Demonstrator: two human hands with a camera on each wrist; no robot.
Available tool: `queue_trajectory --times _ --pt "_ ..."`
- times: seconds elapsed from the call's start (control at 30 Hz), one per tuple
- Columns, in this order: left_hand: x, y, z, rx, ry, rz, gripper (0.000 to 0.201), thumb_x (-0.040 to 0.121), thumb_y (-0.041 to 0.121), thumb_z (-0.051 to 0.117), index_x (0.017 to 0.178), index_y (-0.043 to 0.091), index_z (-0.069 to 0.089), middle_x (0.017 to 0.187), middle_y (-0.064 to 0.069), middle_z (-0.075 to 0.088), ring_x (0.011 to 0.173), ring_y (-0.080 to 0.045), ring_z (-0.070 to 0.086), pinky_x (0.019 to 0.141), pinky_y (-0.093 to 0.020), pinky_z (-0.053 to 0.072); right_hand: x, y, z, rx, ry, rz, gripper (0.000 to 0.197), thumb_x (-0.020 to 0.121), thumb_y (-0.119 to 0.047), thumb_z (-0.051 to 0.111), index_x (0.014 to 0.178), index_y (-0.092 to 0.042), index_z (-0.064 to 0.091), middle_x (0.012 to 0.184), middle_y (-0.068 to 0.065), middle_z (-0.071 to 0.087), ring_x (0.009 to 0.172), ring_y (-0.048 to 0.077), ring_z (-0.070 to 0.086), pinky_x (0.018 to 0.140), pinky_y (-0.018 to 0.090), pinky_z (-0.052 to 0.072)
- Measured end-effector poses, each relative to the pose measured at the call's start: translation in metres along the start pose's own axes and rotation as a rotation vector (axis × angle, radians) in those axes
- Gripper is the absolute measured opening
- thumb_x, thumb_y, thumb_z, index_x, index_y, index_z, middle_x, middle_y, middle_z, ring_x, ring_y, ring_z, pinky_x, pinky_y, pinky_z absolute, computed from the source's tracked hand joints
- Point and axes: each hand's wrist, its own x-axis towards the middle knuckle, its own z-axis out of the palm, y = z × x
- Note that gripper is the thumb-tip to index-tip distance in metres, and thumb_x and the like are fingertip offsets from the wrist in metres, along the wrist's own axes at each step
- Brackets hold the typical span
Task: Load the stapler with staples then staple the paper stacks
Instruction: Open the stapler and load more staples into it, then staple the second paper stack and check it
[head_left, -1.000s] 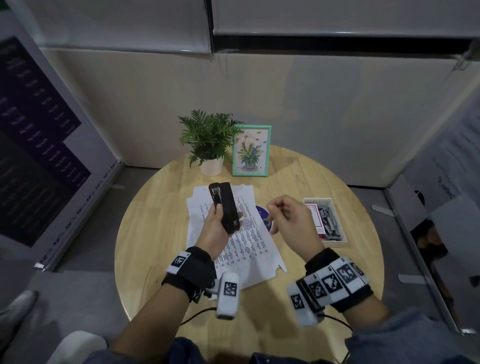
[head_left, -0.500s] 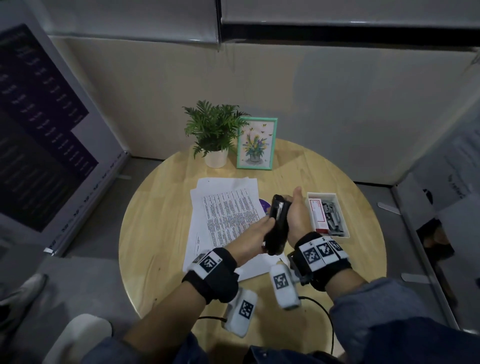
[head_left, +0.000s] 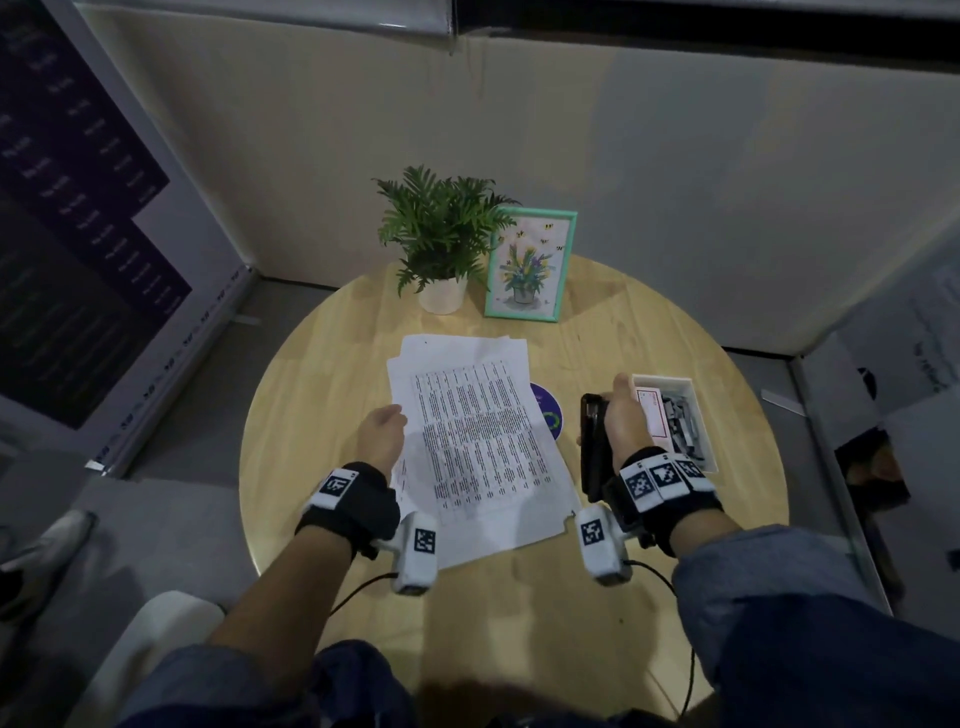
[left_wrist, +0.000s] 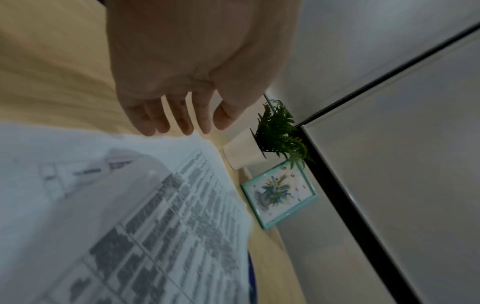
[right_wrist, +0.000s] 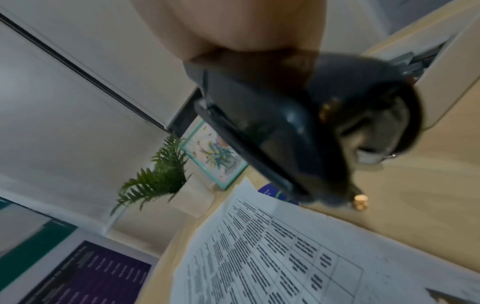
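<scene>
My right hand (head_left: 621, 415) grips the black stapler (head_left: 592, 441) lengthwise, just left of the white tray (head_left: 698, 395) that holds a staple box and loose staple strips. In the right wrist view the stapler (right_wrist: 272, 133) looks closed and hangs a little above the table. A stack of printed paper sheets (head_left: 478, 436) lies fanned in the middle of the round table. My left hand (head_left: 384, 431) is at the stack's left edge. Its fingers (left_wrist: 179, 121) are relaxed and nearly straight over the paper's (left_wrist: 130, 205) border and hold nothing. Whether they touch the sheet I cannot tell.
A potted green plant (head_left: 441, 239) and a teal-framed flower picture (head_left: 530, 265) stand at the table's far edge. A purple disc (head_left: 548, 415) lies partly under the sheets' right side. Partition walls surround the wooden table (head_left: 322, 374).
The stapler passed from my left hand to my right, which carried it right, beside the tray. My left hand let go and moved to the paper's left edge.
</scene>
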Motion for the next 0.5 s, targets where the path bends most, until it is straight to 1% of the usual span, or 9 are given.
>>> queue_trajectory --times 0.03,0.1,0.13,0.17,0.2,0.23,0.3,0.4,0.5 --pt "0.009 -0.002 -0.001 0.04 0.022 0.015 0.04 0.092 0.014 0.047 0.132 0.006 0.047 0.143 -0.014 0.044 0.13 -0.03 0.041 0.11 -0.04 0.032 0.025 0.011 0.002 -0.069 -0.011 0.011 0.082 0.075 -0.076 0.026 0.101 -0.007 0.059 0.086 0.01 0.061 0.083 0.031 0.064 0.081 0.038 0.053" --pt "0.025 -0.003 0.0 0.098 0.042 0.016 0.045 0.091 0.014 0.049 0.135 0.005 0.042 0.145 -0.017 0.041 0.131 -0.032 0.04 0.11 -0.042 0.032 0.062 0.027 0.01 -0.148 -0.088 -0.006 0.07 0.068 -0.088 0.03 0.082 -0.023 0.052 0.077 -0.003 0.055 0.072 0.02 0.056 0.075 0.035 0.05" --pt "0.032 -0.001 0.002 0.114 0.039 0.011 0.049 0.091 0.014 0.051 0.137 0.003 0.038 0.147 -0.018 0.037 0.132 -0.033 0.039 0.109 -0.043 0.032 0.058 0.025 0.018 -0.202 -0.104 0.007 0.071 0.058 -0.094 0.033 0.082 -0.03 0.05 0.081 -0.008 0.052 0.072 0.016 0.053 0.082 0.038 0.048" --pt "0.04 0.0 0.005 0.119 0.036 0.008 0.053 0.091 0.014 0.052 0.139 0.001 0.033 0.148 -0.02 0.035 0.132 -0.035 0.038 0.108 -0.043 0.032 0.04 0.016 0.026 -0.242 -0.118 0.031 0.073 0.061 -0.092 0.033 0.095 -0.032 0.055 0.095 -0.006 0.056 0.084 0.017 0.056 0.097 0.043 0.044" --pt "0.045 0.002 0.008 0.118 0.027 0.004 0.058 0.09 0.014 0.053 0.141 -0.001 0.028 0.148 -0.022 0.033 0.132 -0.036 0.039 0.107 -0.044 0.033 0.025 0.006 0.034 -0.312 -0.098 0.044 0.074 0.078 -0.079 0.032 0.118 -0.022 0.056 0.117 0.004 0.057 0.106 0.024 0.056 0.108 0.042 0.036" --pt "0.051 0.003 0.012 0.11 0.021 0.009 0.062 0.09 0.014 0.054 0.142 -0.002 0.024 0.148 -0.023 0.033 0.131 -0.037 0.04 0.107 -0.044 0.034 0.019 0.001 0.039 -0.355 -0.068 0.04 0.069 0.092 -0.061 0.029 0.135 -0.01 0.045 0.138 0.013 0.047 0.126 0.029 0.046 0.112 0.038 0.028" --pt "0.06 0.006 0.018 0.131 0.014 0.006 0.068 0.089 0.017 0.057 0.142 -0.005 0.021 0.147 -0.024 0.035 0.132 -0.036 0.04 0.107 -0.043 0.034 0.02 -0.004 0.043 -0.399 -0.034 0.056 0.062 0.1 -0.044 0.025 0.142 0.002 0.032 0.151 0.019 0.031 0.138 0.031 0.033 0.111 0.035 0.025" --pt "0.069 0.005 0.022 0.356 -0.021 0.031 0.06 0.084 0.031 0.063 0.126 -0.008 0.045 0.129 -0.025 0.054 0.118 -0.039 0.052 0.098 -0.046 0.043 0.025 0.008 0.047 -0.402 -0.043 0.095 0.063 0.097 -0.049 0.027 0.139 -0.003 0.039 0.146 0.018 0.04 0.132 0.031 0.041 0.111 0.035 0.029" --pt "0.072 0.005 0.025 0.514 -0.114 0.084 0.042 0.087 0.033 0.058 0.113 0.0 0.061 0.114 -0.02 0.065 0.103 -0.036 0.061 0.088 -0.04 0.048 0.032 0.024 0.047 -0.424 -0.136 0.152 0.07 0.091 -0.056 0.036 0.133 -0.001 0.049 0.134 0.018 0.054 0.119 0.031 0.054 0.106 0.038 0.038"
